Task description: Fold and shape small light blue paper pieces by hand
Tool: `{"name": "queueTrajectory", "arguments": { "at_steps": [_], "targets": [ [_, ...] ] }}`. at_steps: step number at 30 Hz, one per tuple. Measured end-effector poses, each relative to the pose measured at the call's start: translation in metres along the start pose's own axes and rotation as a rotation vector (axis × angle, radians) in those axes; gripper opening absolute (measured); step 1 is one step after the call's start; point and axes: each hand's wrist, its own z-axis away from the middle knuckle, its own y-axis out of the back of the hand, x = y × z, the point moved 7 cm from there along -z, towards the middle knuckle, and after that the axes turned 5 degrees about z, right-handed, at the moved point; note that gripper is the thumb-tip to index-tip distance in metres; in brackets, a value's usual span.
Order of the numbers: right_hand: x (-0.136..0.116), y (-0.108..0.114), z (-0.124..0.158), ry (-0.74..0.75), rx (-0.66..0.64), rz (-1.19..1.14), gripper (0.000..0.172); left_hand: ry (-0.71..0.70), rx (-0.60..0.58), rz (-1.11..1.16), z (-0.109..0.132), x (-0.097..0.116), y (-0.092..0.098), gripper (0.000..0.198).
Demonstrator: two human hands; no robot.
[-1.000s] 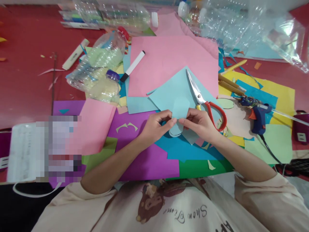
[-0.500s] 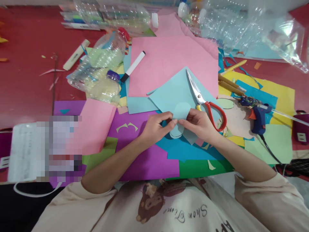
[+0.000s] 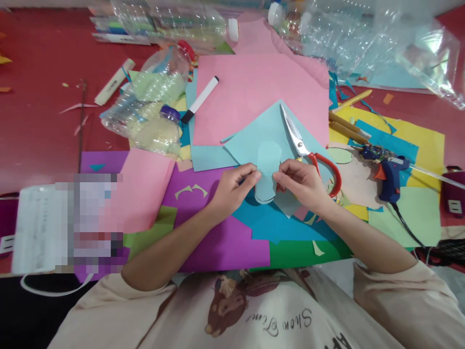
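Note:
Between my hands is a light blue paper cutout (image 3: 268, 167), long with rounded ends and a dark curved line near its lower edge. My left hand (image 3: 238, 186) pinches its left edge between thumb and fingers. On the opposite edge, my right hand (image 3: 300, 182) pinches it the same way. Under the cutout's upper part lies a light blue sheet (image 3: 250, 128). Scissors with red handles (image 3: 338, 177) rest on that sheet, just beyond my right hand, blades pointing away from me. A dark blue sheet (image 3: 272, 228) lies below my hands.
A blue glue gun (image 3: 391, 182) with a glue stick lies at right on paper. A black-and-white marker (image 3: 200, 99) rests on a pink sheet (image 3: 254, 77). Clear plastic bottles (image 3: 152, 92) stand along the back and left. Purple paper (image 3: 225, 247) covers the front left.
The cutout has turned more upright and shows its full length. My hands have spread apart from its middle to its two side edges.

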Motion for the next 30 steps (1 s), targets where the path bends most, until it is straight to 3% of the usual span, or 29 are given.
{"name": "queueTrajectory", "arguments": {
  "at_steps": [2, 5, 8, 12, 17, 23, 26, 30],
  "targets": [
    [0.001, 0.003, 0.000, 0.018, 0.027, 0.028, 0.030, -0.024, 0.075, -0.020, 0.001, -0.001, 0.004, 0.026],
    [0.000, 0.009, 0.001, 0.080, 0.107, 0.121, 0.022, -0.199, 0.242, -0.049, 0.005, 0.008, 0.015, 0.015],
    [-0.005, 0.012, 0.004, 0.170, 0.177, 0.254, 0.018, -0.357, 0.177, -0.142, 0.008, 0.019, 0.009, 0.009],
    [-0.011, 0.007, 0.006, 0.270, 0.116, 0.316, 0.016, -0.247, 0.004, -0.186, 0.008, 0.009, -0.004, 0.021],
    [-0.017, 0.000, 0.010, 0.348, -0.006, 0.334, 0.016, -0.085, 0.075, -0.101, 0.007, -0.004, 0.002, 0.036],
    [-0.020, 0.004, 0.008, 0.333, 0.065, 0.287, 0.013, -0.015, 0.157, -0.021, -0.001, -0.002, 0.009, 0.043],
    [-0.014, 0.006, 0.004, 0.251, 0.101, 0.271, 0.014, 0.003, 0.118, 0.006, -0.002, -0.001, 0.006, 0.042],
    [-0.006, 0.000, 0.002, 0.203, 0.030, 0.319, 0.015, -0.024, 0.035, -0.031, 0.001, 0.001, 0.000, 0.036]
  ]
}}
